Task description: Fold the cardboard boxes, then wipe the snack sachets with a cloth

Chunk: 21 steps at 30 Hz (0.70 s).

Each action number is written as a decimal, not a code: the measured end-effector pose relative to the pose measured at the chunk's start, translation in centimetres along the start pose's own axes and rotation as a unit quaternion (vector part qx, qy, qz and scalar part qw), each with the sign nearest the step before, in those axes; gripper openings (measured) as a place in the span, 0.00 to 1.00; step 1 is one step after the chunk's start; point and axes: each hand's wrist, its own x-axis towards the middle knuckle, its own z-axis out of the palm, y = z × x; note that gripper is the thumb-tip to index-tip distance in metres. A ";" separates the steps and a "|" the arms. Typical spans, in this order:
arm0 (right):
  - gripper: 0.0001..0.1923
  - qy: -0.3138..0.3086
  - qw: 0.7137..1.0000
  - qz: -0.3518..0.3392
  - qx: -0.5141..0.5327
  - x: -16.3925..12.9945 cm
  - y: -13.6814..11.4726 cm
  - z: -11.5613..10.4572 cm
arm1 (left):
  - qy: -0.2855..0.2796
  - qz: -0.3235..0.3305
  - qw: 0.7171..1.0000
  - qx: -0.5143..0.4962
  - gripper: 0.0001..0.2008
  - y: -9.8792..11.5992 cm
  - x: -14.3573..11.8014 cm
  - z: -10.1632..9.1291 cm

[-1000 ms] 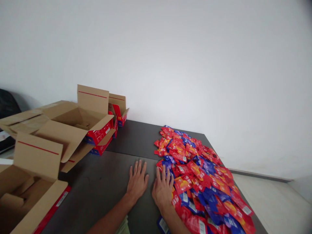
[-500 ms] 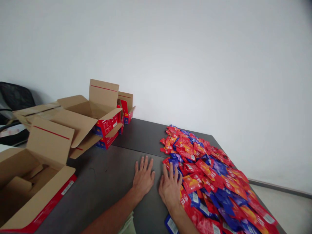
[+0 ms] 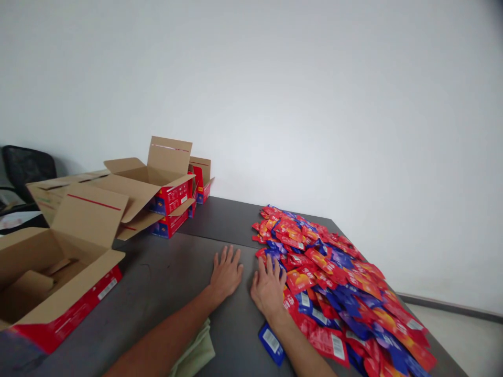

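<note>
Both hands flat, palms down, fingers spread on the dark grey bench, holding nothing. Left hand rests on bare bench surface, clear of any packet, just left of the right hand; the two are close but not touching. Right hand sits at the left edge of the heap of red and blue sachets, fingertips touching or overlapping the nearest red and blue ones, right forearm lying along the heap's near-left border. Heap spreads from the right hand toward the bench's far and right edges, sachets overlapping loosely, red ones more than blue. One blue sachet with a white label lies apart from the heap, just left of the right forearm, between the two forearms. A pale green cloth sits under the left forearm near the bottom edge. Well to the left of the hands: an open cardboard carton with red printed side at the near-left, flaps up, cardboard insert inside. Farther back left, more open cartons standing over red and blue boxes. Black chair at far left, white wall behind.
</note>
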 end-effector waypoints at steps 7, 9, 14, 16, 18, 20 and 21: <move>0.22 -0.015 0.999 -0.036 0.015 -1.5 -0.1 -2.1 | -0.050 0.052 0.997 -0.007 0.24 -0.1 -0.7 -2.5; 0.21 -0.016 0.999 -0.035 0.016 -2.0 -0.2 -2.5 | -0.071 0.068 0.995 -0.006 0.22 -0.5 -1.3 -4.0; 0.21 -0.036 0.995 -0.077 0.060 -3.3 -1.0 -3.6 | -0.133 0.101 0.986 -0.004 0.19 -3.0 -3.7 -7.7; 0.21 -0.059 0.984 -0.133 0.099 -4.0 -1.9 -4.2 | -0.149 0.115 0.982 -0.007 0.19 -4.4 -4.7 -8.8; 0.17 -0.088 0.971 -0.181 0.130 -4.6 -3.1 -4.8 | -0.165 0.131 0.977 -0.017 0.20 -5.8 -5.6 -9.9; 0.15 -0.112 0.960 -0.209 0.149 -5.2 -4.5 -5.2 | -0.185 0.132 0.974 -0.024 0.22 -7.0 -6.3 -11.0; 0.16 -0.119 0.957 -0.215 0.153 -5.4 -5.3 -5.3 | -0.196 0.126 0.972 -0.025 0.21 -7.6 -6.7 -11.6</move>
